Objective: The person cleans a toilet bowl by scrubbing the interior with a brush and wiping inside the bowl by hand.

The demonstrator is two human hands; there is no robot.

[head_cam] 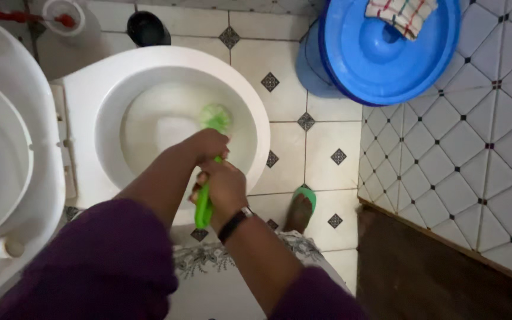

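Note:
I grip a green toilet brush (pixel 203 208) with both hands. My left hand (pixel 207 145) is closed around the upper part of the handle, and my right hand (pixel 223 186) is closed around it just below. The round green brush head (pixel 215 117) is down inside the white toilet bowl (pixel 102 95), against the inner wall on the right side. The handle's end sticks out below my right hand. A dark wristband sits on my right wrist.
The raised toilet seat and lid (pixel 1 154) stand at the left. A blue bucket with a lid (pixel 380 53) and a checked cloth (pixel 401 15) sits at top right. A black container (pixel 147 28) stands behind the bowl. My foot in a green sandal (pixel 301 207) rests on the tiled floor.

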